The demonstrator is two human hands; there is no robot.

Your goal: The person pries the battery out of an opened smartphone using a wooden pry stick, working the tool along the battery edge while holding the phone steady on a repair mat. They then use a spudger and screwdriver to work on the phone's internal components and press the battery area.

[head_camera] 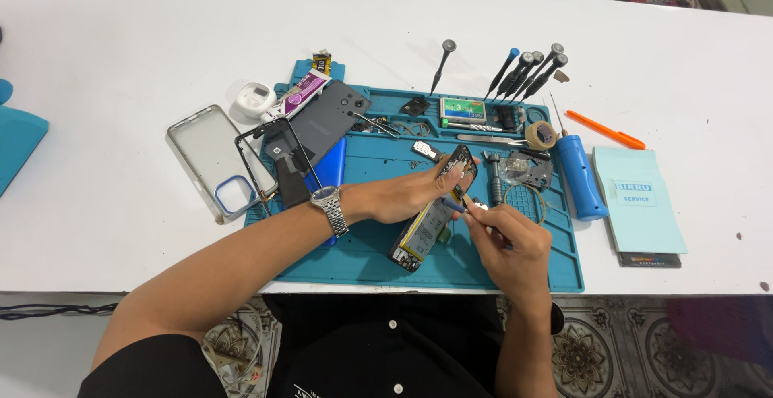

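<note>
Frame centre: left hand (pixel 411 195) gripping opened phone (pixel 431 217) above teal mat (pixel 555 273); right hand (pixel 506 241) pinching blue-tipped tool (pixel 452 204) against it. Lying right of mat: pale blue rectangular booklet (pixel 640 201). Top of mat: green-labelled small box (pixel 463 109).

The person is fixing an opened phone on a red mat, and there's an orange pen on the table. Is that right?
Not quite. The mat is blue-green, not red, as the head view shows. The opened phone does lie over it, and the orange pen is on the table.
</note>
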